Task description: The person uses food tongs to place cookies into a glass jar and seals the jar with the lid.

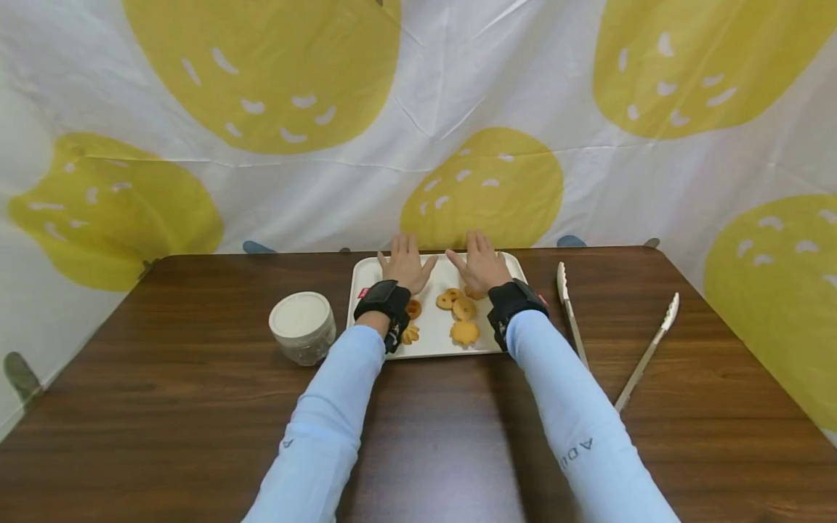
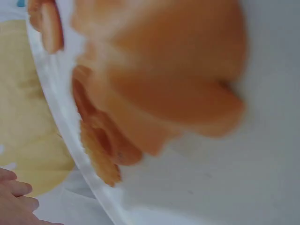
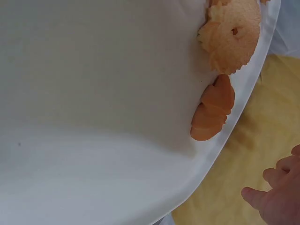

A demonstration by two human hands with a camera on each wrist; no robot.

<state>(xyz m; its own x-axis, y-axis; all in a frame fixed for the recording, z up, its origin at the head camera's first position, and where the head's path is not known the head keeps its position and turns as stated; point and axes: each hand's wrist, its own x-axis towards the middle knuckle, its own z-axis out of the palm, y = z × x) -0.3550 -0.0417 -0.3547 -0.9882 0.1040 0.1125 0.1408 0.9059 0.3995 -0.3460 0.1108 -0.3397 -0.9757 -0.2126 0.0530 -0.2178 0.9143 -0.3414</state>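
Note:
Over the back part of a white tray, my left hand reaches forward, palm down, fingers straight and thumb out. Beside it my right hand lies the same way, its thumb pointing toward the left one. Neither holds anything; whether they touch the tray I cannot tell. Several cookies lie on the tray, among them a scalloped cookie and a ring-shaped cookie. Close up in the right wrist view are a holed cookie and a ridged cookie. My wrists and wristbands cover part of the tray.
Left of the tray stands a clear jar with a white lid. Metal tongs lie spread on the brown table to the right, partly under my right sleeve. Behind the table hangs a white cloth with yellow shapes.

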